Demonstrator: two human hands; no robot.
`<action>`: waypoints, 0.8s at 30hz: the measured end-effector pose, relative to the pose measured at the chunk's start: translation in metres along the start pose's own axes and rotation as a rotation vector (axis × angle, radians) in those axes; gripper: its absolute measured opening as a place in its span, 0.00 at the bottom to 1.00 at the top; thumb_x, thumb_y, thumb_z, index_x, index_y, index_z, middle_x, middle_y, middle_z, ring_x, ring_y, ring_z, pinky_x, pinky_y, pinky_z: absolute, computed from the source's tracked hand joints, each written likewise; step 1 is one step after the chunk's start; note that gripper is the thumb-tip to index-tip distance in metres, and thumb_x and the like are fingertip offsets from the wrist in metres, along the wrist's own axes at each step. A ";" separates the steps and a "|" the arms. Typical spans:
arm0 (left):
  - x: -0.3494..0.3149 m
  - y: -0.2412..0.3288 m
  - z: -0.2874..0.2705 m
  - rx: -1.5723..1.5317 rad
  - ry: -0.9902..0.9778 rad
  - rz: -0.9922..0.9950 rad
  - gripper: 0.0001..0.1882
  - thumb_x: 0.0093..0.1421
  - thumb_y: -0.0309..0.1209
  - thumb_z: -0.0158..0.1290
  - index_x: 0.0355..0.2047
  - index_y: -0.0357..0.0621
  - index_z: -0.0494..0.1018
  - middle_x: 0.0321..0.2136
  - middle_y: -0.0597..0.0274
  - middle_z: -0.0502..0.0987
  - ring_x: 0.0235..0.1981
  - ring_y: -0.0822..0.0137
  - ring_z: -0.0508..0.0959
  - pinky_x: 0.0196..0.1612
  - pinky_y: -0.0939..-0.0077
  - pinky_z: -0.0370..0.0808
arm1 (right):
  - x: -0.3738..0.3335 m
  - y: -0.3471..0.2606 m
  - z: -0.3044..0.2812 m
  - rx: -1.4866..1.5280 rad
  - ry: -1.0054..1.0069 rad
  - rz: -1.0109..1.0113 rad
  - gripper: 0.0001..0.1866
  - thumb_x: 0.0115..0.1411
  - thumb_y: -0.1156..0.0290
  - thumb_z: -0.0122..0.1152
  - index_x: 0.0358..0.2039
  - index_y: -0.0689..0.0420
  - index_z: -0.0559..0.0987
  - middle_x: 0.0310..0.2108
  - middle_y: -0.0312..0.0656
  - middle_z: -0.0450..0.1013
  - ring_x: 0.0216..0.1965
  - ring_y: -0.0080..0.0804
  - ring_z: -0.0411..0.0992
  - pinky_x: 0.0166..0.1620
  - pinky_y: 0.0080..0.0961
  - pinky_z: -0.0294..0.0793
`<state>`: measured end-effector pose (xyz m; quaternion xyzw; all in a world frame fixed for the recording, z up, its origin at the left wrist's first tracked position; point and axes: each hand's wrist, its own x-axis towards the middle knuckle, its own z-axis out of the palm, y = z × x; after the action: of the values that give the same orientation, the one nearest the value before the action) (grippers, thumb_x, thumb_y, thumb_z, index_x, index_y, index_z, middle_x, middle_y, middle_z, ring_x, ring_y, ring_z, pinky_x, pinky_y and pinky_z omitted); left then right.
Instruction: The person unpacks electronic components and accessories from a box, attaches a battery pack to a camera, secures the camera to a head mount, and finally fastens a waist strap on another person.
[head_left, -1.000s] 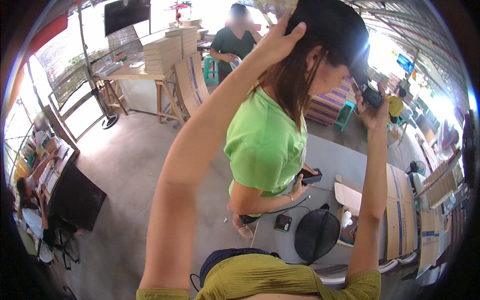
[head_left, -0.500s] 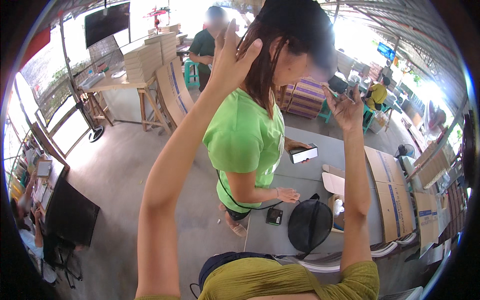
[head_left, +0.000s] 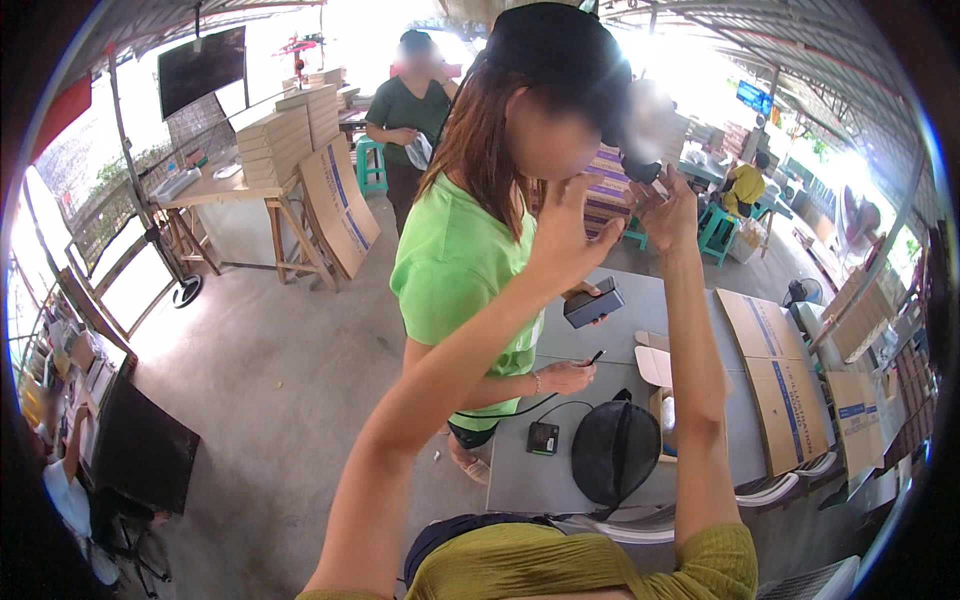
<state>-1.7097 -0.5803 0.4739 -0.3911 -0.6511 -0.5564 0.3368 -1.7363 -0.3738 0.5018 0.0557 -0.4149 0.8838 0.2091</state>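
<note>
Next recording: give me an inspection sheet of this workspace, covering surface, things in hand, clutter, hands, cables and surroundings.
Surface: grey table, partly covered.
Things in hand: small dark object at the right hand's fingertips, raised to head height; what it is cannot be told.
Clutter: round black cap, small black device, flat cardboard sheets.
Hands: left hand raised, open, fingers spread, holding nothing; right hand raised beside it at the dark object.
Cables: thin black cable running to the small device.
Surroundings: person in green shirt standing at the table holding a dark handheld device; stacked boxes on a wooden table; another person behind; concrete floor.
</note>
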 end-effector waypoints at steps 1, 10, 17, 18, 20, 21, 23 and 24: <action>-0.002 -0.006 0.014 0.018 0.015 0.000 0.33 0.50 0.30 0.62 0.54 0.36 0.62 0.49 0.44 0.65 0.50 0.44 0.68 0.54 0.58 0.67 | -0.002 -0.004 0.004 -0.007 0.031 0.002 0.19 0.60 0.59 0.59 0.45 0.58 0.68 0.39 0.46 0.65 0.43 0.41 0.68 0.44 0.43 0.73; 0.016 -0.019 0.092 -0.003 0.260 0.012 0.43 0.47 0.30 0.65 0.58 0.32 0.54 0.51 0.37 0.62 0.55 0.41 0.63 0.57 0.56 0.64 | -0.008 -0.021 0.008 -0.508 0.109 -0.403 0.25 0.54 0.72 0.60 0.55 0.54 0.72 0.48 0.45 0.68 0.50 0.40 0.68 0.49 0.40 0.70; 0.039 -0.020 0.118 -0.015 0.474 0.064 0.42 0.44 0.27 0.67 0.56 0.31 0.55 0.48 0.40 0.63 0.51 0.42 0.65 0.53 0.55 0.65 | 0.003 -0.066 0.018 -1.463 -0.487 -0.958 0.29 0.42 0.86 0.54 0.48 0.54 0.76 0.45 0.44 0.71 0.50 0.43 0.68 0.52 0.36 0.68; 0.041 -0.022 0.119 -0.014 0.473 0.056 0.41 0.44 0.27 0.67 0.55 0.31 0.56 0.47 0.40 0.63 0.50 0.42 0.65 0.52 0.55 0.65 | 0.002 -0.068 0.025 -1.540 -0.549 -1.033 0.31 0.40 0.87 0.54 0.49 0.54 0.75 0.45 0.44 0.71 0.50 0.44 0.68 0.52 0.36 0.68; 0.046 -0.023 0.120 -0.012 0.504 0.057 0.40 0.43 0.26 0.67 0.53 0.32 0.57 0.45 0.42 0.64 0.48 0.43 0.67 0.50 0.55 0.65 | 0.000 -0.074 0.036 -1.638 -0.669 -1.101 0.34 0.39 0.88 0.53 0.50 0.53 0.74 0.45 0.44 0.70 0.49 0.46 0.67 0.51 0.37 0.68; 0.048 -0.022 0.121 -0.014 0.521 0.059 0.39 0.43 0.26 0.67 0.52 0.32 0.57 0.44 0.42 0.64 0.47 0.43 0.67 0.49 0.54 0.66 | 0.000 -0.078 0.041 -1.659 -0.728 -1.093 0.35 0.38 0.88 0.54 0.51 0.52 0.73 0.45 0.44 0.70 0.49 0.48 0.66 0.51 0.38 0.67; 0.050 -0.021 0.121 -0.030 0.539 0.057 0.38 0.43 0.25 0.67 0.51 0.32 0.57 0.44 0.42 0.64 0.46 0.43 0.68 0.50 0.54 0.65 | -0.003 -0.085 0.048 -1.721 -0.805 -1.058 0.37 0.39 0.89 0.54 0.53 0.50 0.72 0.45 0.44 0.69 0.49 0.49 0.66 0.51 0.39 0.67; 0.051 -0.020 0.121 -0.038 0.549 0.056 0.38 0.43 0.25 0.67 0.51 0.32 0.57 0.44 0.42 0.64 0.45 0.43 0.68 0.50 0.54 0.65 | -0.004 -0.087 0.051 -1.762 -0.823 -1.032 0.38 0.39 0.89 0.54 0.54 0.49 0.71 0.46 0.44 0.69 0.49 0.48 0.66 0.51 0.39 0.67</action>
<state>-1.7516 -0.4557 0.4901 -0.2497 -0.5141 -0.6441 0.5084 -1.7005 -0.3641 0.5959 0.3440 -0.8649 -0.0018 0.3656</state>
